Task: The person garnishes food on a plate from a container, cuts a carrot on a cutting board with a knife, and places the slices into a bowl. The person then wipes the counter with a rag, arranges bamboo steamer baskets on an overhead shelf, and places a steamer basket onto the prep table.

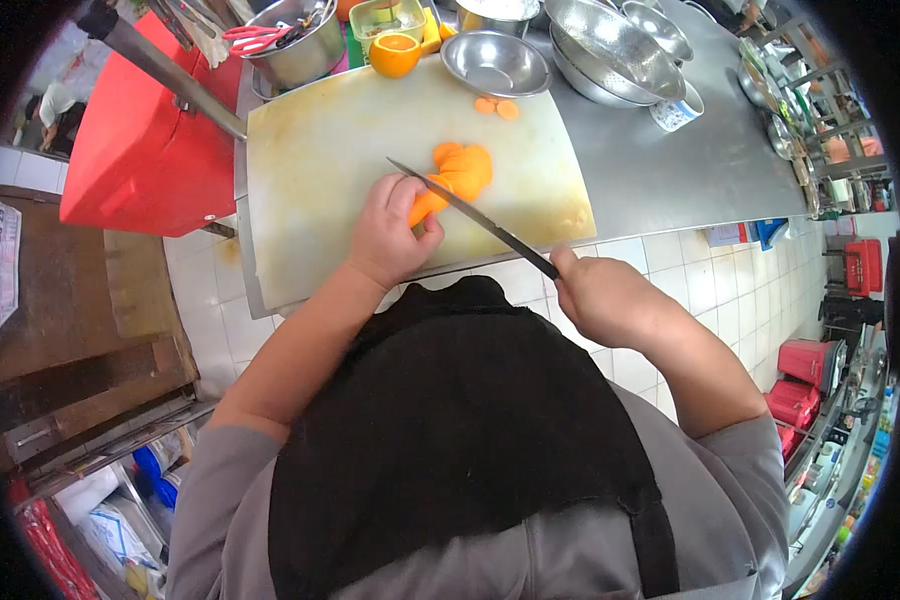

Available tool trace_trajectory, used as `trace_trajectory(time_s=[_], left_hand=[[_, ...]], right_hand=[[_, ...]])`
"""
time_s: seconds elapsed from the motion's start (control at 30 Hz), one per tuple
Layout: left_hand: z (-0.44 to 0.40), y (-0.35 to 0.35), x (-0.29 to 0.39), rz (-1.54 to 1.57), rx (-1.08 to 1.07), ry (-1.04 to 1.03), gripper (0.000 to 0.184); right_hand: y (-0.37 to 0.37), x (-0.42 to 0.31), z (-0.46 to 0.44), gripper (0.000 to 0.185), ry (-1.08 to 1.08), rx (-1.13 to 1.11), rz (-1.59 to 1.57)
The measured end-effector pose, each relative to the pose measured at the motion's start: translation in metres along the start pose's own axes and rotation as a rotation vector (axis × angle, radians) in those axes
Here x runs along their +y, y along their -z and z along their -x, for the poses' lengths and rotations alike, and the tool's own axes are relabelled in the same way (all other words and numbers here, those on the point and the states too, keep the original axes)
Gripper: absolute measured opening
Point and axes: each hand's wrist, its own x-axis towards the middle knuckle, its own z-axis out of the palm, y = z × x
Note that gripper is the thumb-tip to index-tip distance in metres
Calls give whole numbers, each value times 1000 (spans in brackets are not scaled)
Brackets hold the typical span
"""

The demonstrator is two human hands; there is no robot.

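Observation:
My left hand [390, 228] is closed around a peeled carrot [426, 205] on the white cutting board [320, 140]. My right hand [605, 297] grips the handle of a long kitchen knife [485, 222]. Its blade slants up and to the left across the cut end of the carrot, close to my left fingers. Just beyond the blade lies a heap of overlapping carrot slices [467, 168]. Further back on the board are a few loose carrot slices [507, 109], near a shallow metal bowl [496, 65].
A halved orange [395, 56] sits at the board's back edge beside a green plastic container [387, 18]. Metal colanders [615, 50] and a patterned cup [678, 108] stand on the steel table [670, 170]. A pot of utensils [292, 45] and a red bin [155, 130] are at the left.

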Motion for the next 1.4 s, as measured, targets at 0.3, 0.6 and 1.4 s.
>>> trace_trajectory(time_s=[0.3,0.6,1.4], left_hand=[[1,2,0,-21,31,-164,36],[7,5,3,20,23,-10,35],[8,7,4,26,45,43,36]], right_hand=[[-48,0,-75,22,29,116,-124],[-44,7,-31,23,53,200,-66],[-35,8,-7,21,54,179,-59]])
